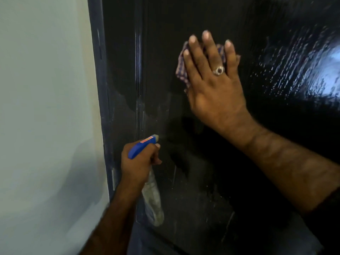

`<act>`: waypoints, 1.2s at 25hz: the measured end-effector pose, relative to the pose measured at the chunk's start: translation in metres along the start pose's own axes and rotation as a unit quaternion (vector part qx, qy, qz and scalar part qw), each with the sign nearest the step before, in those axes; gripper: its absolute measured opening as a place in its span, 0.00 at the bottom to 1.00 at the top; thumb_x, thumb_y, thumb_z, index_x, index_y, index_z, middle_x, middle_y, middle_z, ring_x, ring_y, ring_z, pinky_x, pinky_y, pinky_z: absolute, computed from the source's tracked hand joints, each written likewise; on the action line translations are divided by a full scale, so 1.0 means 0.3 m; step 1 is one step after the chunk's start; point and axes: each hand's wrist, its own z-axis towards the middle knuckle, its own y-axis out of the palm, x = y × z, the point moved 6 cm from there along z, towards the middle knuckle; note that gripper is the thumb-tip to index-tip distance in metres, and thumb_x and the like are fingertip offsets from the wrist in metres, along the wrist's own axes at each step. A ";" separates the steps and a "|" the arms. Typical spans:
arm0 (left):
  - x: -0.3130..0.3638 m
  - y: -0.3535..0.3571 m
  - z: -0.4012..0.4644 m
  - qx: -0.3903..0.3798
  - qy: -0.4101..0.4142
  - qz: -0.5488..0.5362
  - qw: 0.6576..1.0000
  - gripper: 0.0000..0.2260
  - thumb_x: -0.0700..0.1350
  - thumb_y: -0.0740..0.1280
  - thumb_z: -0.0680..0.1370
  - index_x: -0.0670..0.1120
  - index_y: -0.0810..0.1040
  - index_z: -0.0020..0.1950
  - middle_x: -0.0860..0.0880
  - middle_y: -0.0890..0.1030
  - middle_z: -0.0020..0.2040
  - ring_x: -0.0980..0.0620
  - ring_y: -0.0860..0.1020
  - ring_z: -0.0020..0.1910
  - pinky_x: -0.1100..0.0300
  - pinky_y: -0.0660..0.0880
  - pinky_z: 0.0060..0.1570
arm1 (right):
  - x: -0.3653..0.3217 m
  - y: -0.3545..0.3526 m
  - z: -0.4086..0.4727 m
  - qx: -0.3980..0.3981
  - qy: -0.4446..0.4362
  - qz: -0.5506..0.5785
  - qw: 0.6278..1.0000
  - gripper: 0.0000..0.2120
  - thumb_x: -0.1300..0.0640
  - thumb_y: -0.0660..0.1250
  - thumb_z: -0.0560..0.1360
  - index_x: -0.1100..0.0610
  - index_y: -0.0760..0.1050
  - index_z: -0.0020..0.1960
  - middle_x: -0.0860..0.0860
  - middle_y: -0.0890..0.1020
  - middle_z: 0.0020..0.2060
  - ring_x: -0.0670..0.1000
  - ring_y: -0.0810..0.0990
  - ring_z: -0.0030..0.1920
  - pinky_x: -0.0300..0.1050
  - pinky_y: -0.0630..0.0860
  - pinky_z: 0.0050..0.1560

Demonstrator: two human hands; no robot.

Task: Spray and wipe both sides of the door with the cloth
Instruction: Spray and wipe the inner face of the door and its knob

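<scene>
The glossy black door fills the middle and right of the head view. My right hand, with a ring on one finger, presses a checked cloth flat against the door's upper part, fingers spread over it. My left hand grips a spray bottle with a blue trigger head; its nozzle points at the door lower left, close to the surface. Wet droplets and streaks shine on the door at the upper right.
A dark blue door frame runs down the left side of the door. Beyond it is a pale grey-white wall. A hinge shows on the frame near my left wrist.
</scene>
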 end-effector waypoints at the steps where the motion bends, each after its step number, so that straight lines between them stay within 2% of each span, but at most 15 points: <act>1: -0.012 -0.012 0.004 0.017 -0.005 0.004 1.000 0.09 0.36 0.70 0.80 0.30 0.80 0.44 0.43 0.78 0.31 0.51 0.79 0.29 0.59 0.82 0.35 | -0.065 0.030 -0.085 -0.023 -0.030 -0.006 0.999 0.34 0.50 0.54 0.86 0.62 0.48 0.87 0.60 0.46 0.87 0.64 0.42 0.87 0.71 0.41 0.83; 4: -0.058 -0.040 -0.017 0.052 -0.023 0.009 0.998 0.08 0.36 0.71 0.79 0.29 0.80 0.46 0.40 0.79 0.32 0.52 0.79 0.28 0.63 0.80 0.32 | -0.349 0.165 -0.516 -0.120 -0.230 0.018 0.966 0.36 0.54 0.56 0.83 0.64 0.50 0.86 0.63 0.46 0.86 0.65 0.41 0.86 0.69 0.35 0.83; 6: -0.073 -0.049 -0.036 0.044 -0.031 0.008 0.999 0.06 0.36 0.70 0.79 0.32 0.82 0.46 0.37 0.82 0.35 0.49 0.83 0.32 0.62 0.82 0.35 | -0.409 0.206 -0.616 -0.145 -0.316 0.019 0.938 0.34 0.53 0.56 0.82 0.63 0.56 0.86 0.62 0.51 0.86 0.65 0.45 0.86 0.67 0.31 0.83; 8: -0.086 -0.061 -0.036 0.043 -0.047 0.000 0.998 0.06 0.37 0.71 0.78 0.33 0.83 0.48 0.35 0.84 0.38 0.46 0.85 0.36 0.59 0.83 0.39 | -0.352 0.184 -0.429 -0.103 -0.290 0.026 0.951 0.34 0.54 0.60 0.80 0.62 0.60 0.85 0.61 0.56 0.86 0.64 0.51 0.86 0.67 0.36 0.84; 11: -0.098 -0.089 -0.004 0.069 -0.054 -0.019 0.996 0.07 0.37 0.73 0.78 0.33 0.83 0.52 0.35 0.84 0.40 0.39 0.85 0.39 0.52 0.85 0.42 | -0.129 0.077 0.002 0.004 -0.110 0.010 0.994 0.34 0.50 0.61 0.82 0.61 0.61 0.85 0.60 0.57 0.86 0.64 0.51 0.86 0.70 0.46 0.84; 13: -0.082 -0.114 0.016 0.081 -0.041 -0.012 0.996 0.06 0.37 0.71 0.79 0.33 0.82 0.47 0.36 0.82 0.37 0.41 0.83 0.35 0.56 0.84 0.38 | -0.073 0.048 0.119 0.002 -0.032 -0.009 0.999 0.35 0.47 0.59 0.84 0.61 0.56 0.86 0.61 0.53 0.87 0.64 0.47 0.87 0.71 0.45 0.84; 15: -0.084 -0.149 0.038 0.108 -0.032 0.008 0.994 0.09 0.36 0.70 0.80 0.32 0.81 0.42 0.37 0.77 0.34 0.45 0.78 0.31 0.59 0.81 0.32 | -0.182 0.098 0.040 -0.030 -0.062 -0.005 0.998 0.35 0.50 0.57 0.84 0.62 0.52 0.86 0.62 0.49 0.87 0.65 0.44 0.86 0.72 0.43 0.83; 16: -0.098 -0.170 0.049 0.121 -0.034 0.013 0.992 0.09 0.38 0.70 0.80 0.31 0.80 0.44 0.37 0.77 0.34 0.46 0.78 0.30 0.59 0.80 0.31 | -0.284 0.146 -0.066 -0.058 -0.110 0.006 0.992 0.35 0.51 0.56 0.84 0.63 0.51 0.87 0.63 0.49 0.86 0.66 0.43 0.86 0.72 0.42 0.83; 19: -0.123 -0.208 0.059 0.130 -0.040 0.018 0.991 0.11 0.40 0.71 0.80 0.31 0.81 0.49 0.37 0.80 0.36 0.46 0.81 0.32 0.60 0.81 0.34 | -0.537 0.260 -0.420 -0.160 -0.311 0.033 0.936 0.35 0.52 0.56 0.83 0.63 0.52 0.86 0.64 0.49 0.86 0.67 0.44 0.86 0.71 0.40 0.84; 21: -0.115 -0.216 0.065 0.120 -0.034 0.022 0.992 0.09 0.38 0.70 0.80 0.32 0.82 0.48 0.37 0.82 0.36 0.47 0.82 0.33 0.61 0.82 0.36 | -0.555 0.284 -0.388 -0.172 -0.367 0.034 0.914 0.34 0.52 0.57 0.82 0.62 0.58 0.85 0.63 0.53 0.86 0.65 0.48 0.86 0.70 0.39 0.83; 23: -0.106 -0.225 0.085 0.123 -0.027 0.022 0.992 0.07 0.36 0.71 0.80 0.32 0.82 0.46 0.36 0.81 0.35 0.47 0.82 0.32 0.57 0.83 0.38 | -0.497 0.250 -0.142 -0.114 -0.294 0.020 0.949 0.34 0.52 0.59 0.80 0.62 0.63 0.84 0.63 0.57 0.85 0.65 0.50 0.86 0.71 0.39 0.83; 25: -0.102 -0.237 0.098 0.126 -0.017 0.025 0.992 0.07 0.36 0.71 0.79 0.34 0.83 0.44 0.36 0.82 0.34 0.44 0.82 0.33 0.53 0.84 0.39 | -0.378 0.181 0.153 -0.056 -0.183 -0.026 0.981 0.33 0.48 0.59 0.82 0.63 0.64 0.83 0.65 0.55 0.85 0.67 0.48 0.86 0.74 0.37 0.81; 26: -0.101 -0.241 0.099 0.128 -0.015 0.026 0.991 0.07 0.36 0.71 0.79 0.34 0.83 0.43 0.35 0.82 0.34 0.43 0.82 0.34 0.54 0.84 0.39 | -0.340 0.154 0.231 -0.040 -0.141 -0.051 0.988 0.32 0.46 0.58 0.83 0.63 0.64 0.82 0.67 0.55 0.85 0.69 0.47 0.85 0.77 0.40 0.81; 28: -0.094 -0.253 0.092 0.133 -0.011 0.026 0.991 0.07 0.36 0.71 0.80 0.33 0.83 0.45 0.34 0.82 0.35 0.43 0.82 0.33 0.58 0.83 0.38 | -0.380 0.175 0.214 -0.037 -0.133 -0.062 0.988 0.32 0.46 0.56 0.85 0.65 0.63 0.82 0.68 0.58 0.83 0.72 0.51 0.84 0.80 0.46 0.80; 30: -0.095 -0.275 0.084 0.141 -0.012 0.022 0.990 0.07 0.35 0.71 0.79 0.31 0.82 0.46 0.33 0.81 0.35 0.45 0.82 0.33 0.58 0.84 0.38 | -0.500 0.255 0.022 -0.103 -0.178 0.005 0.979 0.33 0.49 0.55 0.84 0.67 0.59 0.83 0.68 0.60 0.81 0.74 0.55 0.82 0.78 0.52 0.80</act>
